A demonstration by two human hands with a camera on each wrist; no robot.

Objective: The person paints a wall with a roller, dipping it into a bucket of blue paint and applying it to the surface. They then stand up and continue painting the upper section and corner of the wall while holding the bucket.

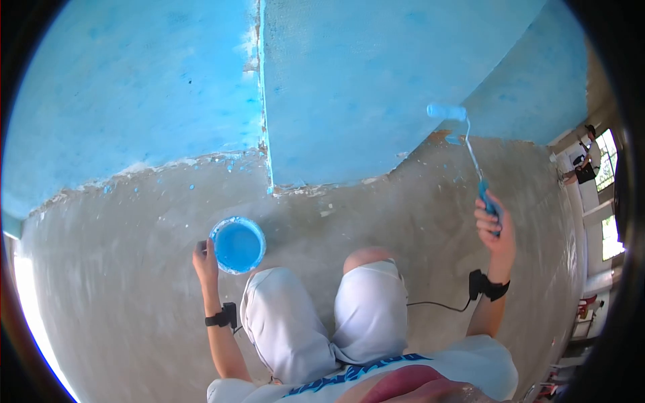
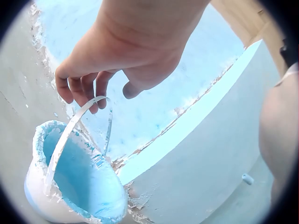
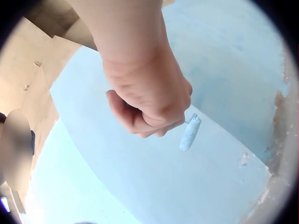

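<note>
Up ahead: roller (image 1: 446, 112), beyond grip (image 1: 494, 227).

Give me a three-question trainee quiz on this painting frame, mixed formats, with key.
1. True or false: the right hand grips the roller by its handle.
2. Multiple choice: the left hand holds the bucket by
A. its rim
B. its thin handle
C. its base
3. Fill in: the paint in the bucket is ____, like the wall.

Key
1. True: the fingers are curled round the handle, roller head up against the wall.
2. B: the curled fingers hook the white handle.
3. Blue.
</note>
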